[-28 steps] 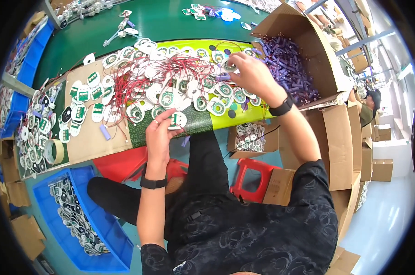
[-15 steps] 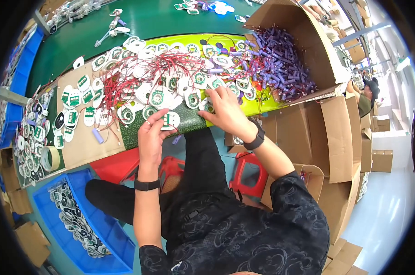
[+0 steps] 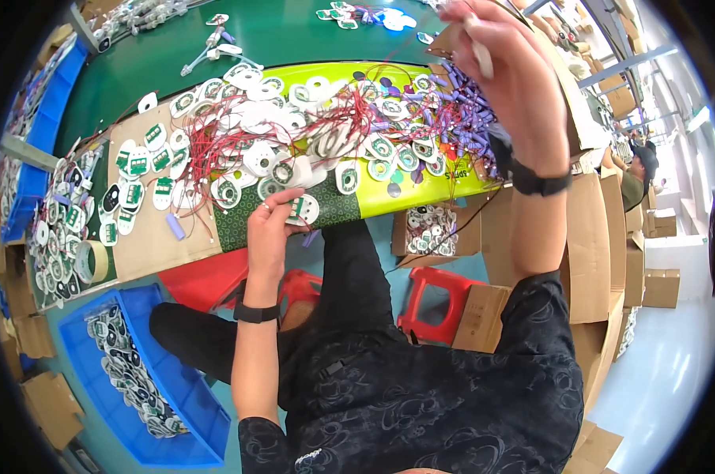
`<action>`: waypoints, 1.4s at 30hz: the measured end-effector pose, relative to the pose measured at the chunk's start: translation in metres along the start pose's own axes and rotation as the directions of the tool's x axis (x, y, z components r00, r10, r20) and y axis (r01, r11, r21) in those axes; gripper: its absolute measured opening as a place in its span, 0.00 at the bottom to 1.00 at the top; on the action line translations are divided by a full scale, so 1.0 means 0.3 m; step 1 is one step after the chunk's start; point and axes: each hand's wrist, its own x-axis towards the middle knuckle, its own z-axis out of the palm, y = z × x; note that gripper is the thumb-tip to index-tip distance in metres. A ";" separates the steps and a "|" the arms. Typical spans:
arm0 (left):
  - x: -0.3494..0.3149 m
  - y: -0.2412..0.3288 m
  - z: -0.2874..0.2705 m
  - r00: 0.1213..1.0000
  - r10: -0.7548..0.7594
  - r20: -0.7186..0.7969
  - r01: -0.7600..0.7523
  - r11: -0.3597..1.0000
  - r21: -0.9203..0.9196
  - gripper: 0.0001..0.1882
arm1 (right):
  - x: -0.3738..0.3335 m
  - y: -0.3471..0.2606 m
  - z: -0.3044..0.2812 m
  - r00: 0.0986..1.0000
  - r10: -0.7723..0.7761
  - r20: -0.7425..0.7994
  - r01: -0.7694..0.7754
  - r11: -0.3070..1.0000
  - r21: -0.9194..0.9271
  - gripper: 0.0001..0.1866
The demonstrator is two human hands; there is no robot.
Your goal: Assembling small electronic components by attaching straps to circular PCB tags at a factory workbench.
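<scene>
Near the front edge of the table, my left hand (image 3: 269,237) is closed on a white oval plastic piece with a green circuit board (image 3: 302,210), pinching its left side. My right hand (image 3: 519,91) is raised high on the right, in front of the big cardboard box. Between its fingers is a white plastic piece (image 3: 481,54), seen edge-on and partly hidden. Beyond my left hand lies a heap of white ring-shaped pieces (image 3: 260,158) with tangled red wires (image 3: 215,134). Purple cylindrical cells (image 3: 462,118) lie loose to the right of it.
More white pieces with green boards (image 3: 130,194) lie on cardboard at the left, near a tape roll (image 3: 93,262). A blue bin (image 3: 207,419) of parts stands lower left. Red stools (image 3: 428,296) and a small box of parts (image 3: 468,237) are below the table. Another person (image 3: 638,170) is far right.
My right hand has left the near side of the heap and swung up and right, lifting a white piece. My left hand keeps its piece and has barely moved.
</scene>
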 end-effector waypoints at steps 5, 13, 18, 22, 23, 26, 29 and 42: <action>0.009 0.022 0.057 1.000 -0.005 0.027 0.002 0.994 0.106 0.16 | 0.212 0.043 0.107 0.961 0.276 0.027 -0.276 0.943 0.187 0.07; 0.061 0.026 0.086 1.000 -0.001 0.016 -0.001 0.995 0.104 0.17 | 0.186 -0.204 0.085 1.000 -0.014 0.004 0.011 0.931 0.364 0.09; -0.039 0.052 0.060 0.999 0.055 -0.004 -0.054 0.998 0.029 0.14 | 0.005 0.015 0.135 0.966 0.040 0.257 -0.074 0.990 0.123 0.13; -0.154 0.073 0.042 1.000 0.002 -0.025 -0.004 0.997 -0.076 0.13 | -0.245 0.115 0.345 0.815 0.418 0.401 -0.430 0.901 -0.064 0.12; -0.168 0.059 0.029 0.999 0.002 -0.051 -0.005 0.997 -0.075 0.13 | -0.302 0.183 0.387 0.812 0.400 0.424 -0.417 0.907 -0.057 0.13; -0.237 0.070 0.016 1.000 -0.016 -0.023 0.011 0.977 -0.215 0.14 | -0.412 0.338 0.455 0.814 0.326 0.480 -0.348 0.936 -0.045 0.13; -0.272 0.059 -0.038 0.999 -0.051 0.004 0.050 0.949 -0.311 0.15 | -0.466 0.398 0.486 0.828 0.288 0.481 -0.313 0.949 -0.028 0.11; -0.330 0.093 -0.010 0.982 0.189 0.006 -0.165 0.840 0.516 0.11 | -0.420 0.410 0.532 0.949 0.014 0.316 -0.011 1.000 -0.011 0.20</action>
